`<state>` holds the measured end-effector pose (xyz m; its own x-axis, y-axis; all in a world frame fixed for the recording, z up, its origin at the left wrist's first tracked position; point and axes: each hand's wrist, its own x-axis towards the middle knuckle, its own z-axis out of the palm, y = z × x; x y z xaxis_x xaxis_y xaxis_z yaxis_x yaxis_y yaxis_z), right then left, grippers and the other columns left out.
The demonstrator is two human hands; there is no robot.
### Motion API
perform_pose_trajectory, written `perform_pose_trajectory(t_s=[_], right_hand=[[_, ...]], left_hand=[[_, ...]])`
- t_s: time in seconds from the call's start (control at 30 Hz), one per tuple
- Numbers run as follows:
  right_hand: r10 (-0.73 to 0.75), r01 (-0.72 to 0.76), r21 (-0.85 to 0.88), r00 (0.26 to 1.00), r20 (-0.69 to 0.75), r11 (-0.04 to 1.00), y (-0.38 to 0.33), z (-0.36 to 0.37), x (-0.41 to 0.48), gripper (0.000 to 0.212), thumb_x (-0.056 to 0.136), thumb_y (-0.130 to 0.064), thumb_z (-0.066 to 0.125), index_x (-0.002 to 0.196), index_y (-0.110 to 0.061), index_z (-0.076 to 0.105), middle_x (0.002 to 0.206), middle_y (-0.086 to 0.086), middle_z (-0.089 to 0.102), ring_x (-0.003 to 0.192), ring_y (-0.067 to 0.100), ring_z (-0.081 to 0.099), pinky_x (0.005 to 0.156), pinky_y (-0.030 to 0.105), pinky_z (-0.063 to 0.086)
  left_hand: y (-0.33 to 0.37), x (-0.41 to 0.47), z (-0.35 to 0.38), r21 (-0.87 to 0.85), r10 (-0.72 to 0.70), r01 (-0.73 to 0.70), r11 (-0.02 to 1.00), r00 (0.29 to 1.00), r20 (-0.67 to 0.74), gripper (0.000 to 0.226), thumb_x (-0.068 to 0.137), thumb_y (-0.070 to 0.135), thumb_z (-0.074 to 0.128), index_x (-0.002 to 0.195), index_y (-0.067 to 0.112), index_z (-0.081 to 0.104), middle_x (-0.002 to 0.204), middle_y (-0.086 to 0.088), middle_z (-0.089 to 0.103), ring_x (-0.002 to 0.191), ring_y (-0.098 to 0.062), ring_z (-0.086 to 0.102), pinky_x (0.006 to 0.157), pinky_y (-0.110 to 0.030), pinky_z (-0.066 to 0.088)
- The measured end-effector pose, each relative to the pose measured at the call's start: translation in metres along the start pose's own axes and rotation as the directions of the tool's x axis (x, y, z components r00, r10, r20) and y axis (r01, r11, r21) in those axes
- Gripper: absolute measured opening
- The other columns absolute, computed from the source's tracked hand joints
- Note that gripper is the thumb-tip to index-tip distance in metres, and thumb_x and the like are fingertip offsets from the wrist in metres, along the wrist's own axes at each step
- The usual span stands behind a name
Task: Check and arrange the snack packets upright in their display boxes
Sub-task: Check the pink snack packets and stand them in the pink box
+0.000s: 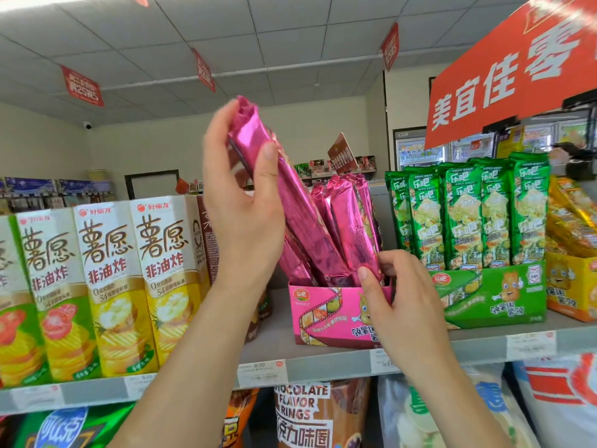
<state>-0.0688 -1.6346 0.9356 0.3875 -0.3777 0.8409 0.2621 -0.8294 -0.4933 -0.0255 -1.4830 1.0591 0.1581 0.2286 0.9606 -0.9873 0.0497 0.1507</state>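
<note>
The pink packet (284, 189) leaned steeply, its crimped top up and to the left and its foot down inside the pink box (326, 315) on the shelf (323, 363). The left hand (242, 205) had it near the top, the grip wrapped round it with the thumb laid across the front. The right hand (403, 305) was low at the box's front right corner, its grip curled and, as far as I could tell, pinching the foot of the standing packets (349, 218) to steady them.

To my eye the job was to swing the top of the leaning one rightward until it stood parallel with its neighbours. The low hand should hold those back so a slot stays open. The foil looked slippery and easily creased, so a light hold and a straight push down would serve best.

Counting: one pink packet was in hand and three or four stood in the box. At least one more slanted low behind the left wrist, and I could not be sure of the total. There were three display boxes in a row: pink, the green box (494, 295) and the yellow box (571, 286). The green packets (468, 211) showed five upright faces in front. The yellow packets (571, 218) lay tilted, too jumbled to number. To the left stood four tall chip cartons (109, 286), the outermost cut off at the edge.
</note>
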Motion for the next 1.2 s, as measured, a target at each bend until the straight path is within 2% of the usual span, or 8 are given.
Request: perform_pose_trajectory(t_s=[0.17, 0.4, 0.5, 0.6, 0.67, 0.73, 0.93, 1.2], right_hand=[[-0.021, 0.021, -0.033, 1.0, 0.021, 0.999, -0.002, -0.001, -0.002, 0.035, 0.09, -0.045, 0.05, 0.112, -0.019, 0.056, 0.1, -0.007, 0.052, 0.096, 0.017, 0.053, 0.078, 0.031, 0.043], [-0.033, 0.033, -0.096, 0.999, 0.007, 0.995, -0.013, -0.007, -0.016, 0.039, 0.095, -0.038, 0.054, 0.123, -0.011, 0.055, 0.121, 0.007, 0.051, 0.113, 0.025, 0.046, 0.092, 0.024, 0.03], [-0.035, 0.034, 0.064, 0.999, 0.007, 0.997, -0.025, -0.021, -0.033, 0.039, 0.091, -0.043, 0.052, 0.124, -0.021, 0.054, 0.122, -0.004, 0.05, 0.114, 0.015, 0.049, 0.096, 0.027, 0.037], [-0.043, -0.088, 0.378, 0.945, 0.326, 0.922, -0.041, -0.038, -0.056, 0.043, 0.085, -0.068, 0.046, 0.123, -0.047, 0.052, 0.119, -0.021, 0.059, 0.114, 0.001, 0.055, 0.087, 0.022, 0.046], [-0.067, -0.267, 0.422, 0.776, 0.627, 0.867, -0.049, -0.043, -0.067, 0.058, 0.074, -0.084, 0.044, 0.128, -0.063, 0.039, 0.123, -0.033, 0.057, 0.115, -0.011, 0.053, 0.089, 0.016, 0.043], [-0.097, -0.282, 0.386, 0.686, 0.721, 0.878, -0.047, -0.041, -0.078, 0.061, 0.07, -0.085, 0.044, 0.128, -0.072, 0.028, 0.116, -0.039, 0.058, 0.11, -0.013, 0.055, 0.094, 0.016, 0.039], [-0.071, -0.325, 0.56, 0.818, 0.571, 0.762, -0.048, -0.037, -0.093, 0.059, 0.072, -0.072, 0.064, 0.126, -0.05, 0.053, 0.078, -0.022, 0.068, 0.066, -0.004, 0.063, 0.064, 0.005, 0.042], [0.027, -0.318, 0.547, 0.881, 0.473, 0.774, -0.051, -0.036, -0.102, 0.049, 0.07, -0.079, 0.06, 0.101, -0.041, 0.067, 0.056, -0.006, 0.06, 0.044, 0.003, 0.05, 0.047, 0.018, 0.041]], left_hand=[[0.012, -0.021, -0.031, -0.04, -0.041, 0.038, 0.998, 0.997, -0.072, 0.043, 0.096, 0.018, 0.059, 0.136, 0.007, 0.047, 0.124, -0.009, 0.062, 0.113, -0.018, 0.061, 0.097, -0.038, 0.05], [0.02, -0.081, -0.059, -0.178, -0.303, 0.295, 0.939, 0.953, -0.017, 0.029, 0.08, 0.022, 0.072, 0.109, 0.027, 0.068, 0.093, 0.013, 0.072, 0.086, -0.003, 0.066, 0.077, -0.016, 0.051], [0.025, -0.092, -0.061, -0.203, -0.347, 0.336, 0.92, 0.938, -0.023, 0.023, 0.077, 0.027, 0.072, 0.1, 0.03, 0.068, 0.085, 0.015, 0.071, 0.078, -0.001, 0.065, 0.071, -0.016, 0.052], [0.028, -0.094, -0.061, -0.223, -0.37, 0.353, 0.909, 0.928, -0.036, 0.021, 0.076, 0.028, 0.073, 0.095, 0.034, 0.067, 0.086, 0.016, 0.071, 0.079, -0.001, 0.065, 0.071, -0.018, 0.052], [0.029, -0.094, -0.06, -0.249, -0.387, 0.363, 0.898, 0.921, -0.052, 0.021, 0.077, 0.025, 0.075, 0.093, 0.034, 0.065, 0.088, 0.016, 0.07, 0.082, -0.002, 0.065, 0.072, -0.02, 0.052], [0.029, -0.095, -0.059, -0.296, -0.406, 0.37, 0.88, 0.911, -0.067, 0.024, 0.079, 0.018, 0.076, 0.094, 0.028, 0.061, 0.086, 0.017, 0.07, 0.082, -0.001, 0.064, 0.072, -0.017, 0.051], [0.03, -0.096, -0.056, -0.462, -0.529, 0.452, 0.763, 0.848, -0.044, 0.009, 0.073, 0.03, 0.073, 0.077, 0.033, 0.067, 0.081, 0.01, 0.066, 0.075, -0.006, 0.059, 0.071, -0.024, 0.049], [0.032, -0.098, -0.054, -0.612, -0.645, 0.507, 0.608, 0.764, -0.008, 0.023, 0.088, 0.028, 0.063, 0.066, 0.024, 0.057, 0.062, 0.01, 0.055, 0.058, -0.003, 0.05, 0.057, -0.02, 0.045]])
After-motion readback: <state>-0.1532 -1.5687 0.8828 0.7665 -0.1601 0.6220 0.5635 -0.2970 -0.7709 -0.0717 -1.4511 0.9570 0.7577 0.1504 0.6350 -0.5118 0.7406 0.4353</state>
